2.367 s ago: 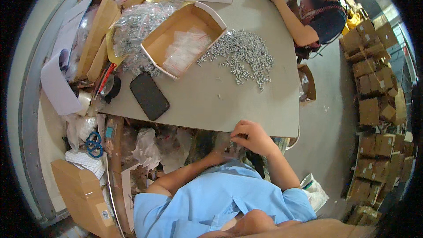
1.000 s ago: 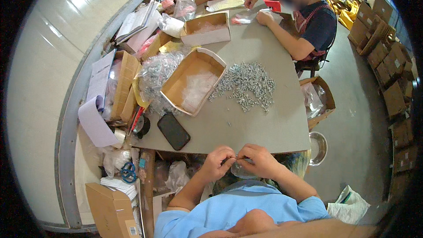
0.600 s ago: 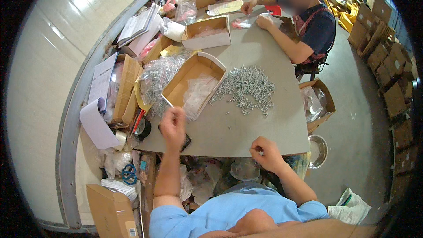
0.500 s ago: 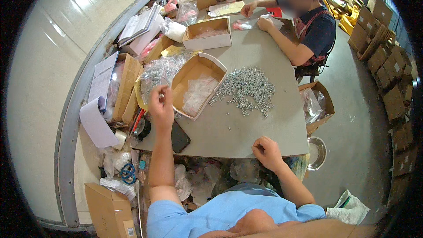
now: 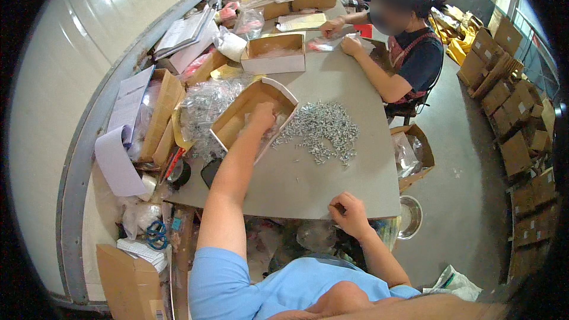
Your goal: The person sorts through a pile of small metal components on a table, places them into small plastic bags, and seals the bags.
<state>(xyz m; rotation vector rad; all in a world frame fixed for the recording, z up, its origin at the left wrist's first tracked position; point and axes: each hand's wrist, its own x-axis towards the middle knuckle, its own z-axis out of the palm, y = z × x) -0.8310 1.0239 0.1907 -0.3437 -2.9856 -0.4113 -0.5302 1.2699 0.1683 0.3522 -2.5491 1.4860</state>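
Observation:
My left hand reaches down into an open cardboard box, over the clear plastic bags lying in it. The back of the hand shows, but its fingertips are hidden, so I cannot see whether they grip a bag. To the right of the box, a loose heap of silvery screws spreads over the grey table. My right hand rests by the near table edge with its fingers curled closed. Whatever it may hold does not show.
Filled clear bags crowd the left side beside papers and boxes. A dark phone lies partly under my left forearm. Across the table, another person handles small bags. A carton and a metal bowl stand right of the table.
My left hand has moved right and down, from above the filled bags into the cardboard box. My right hand stays curled near the table edge. The whole view has shifted slightly.

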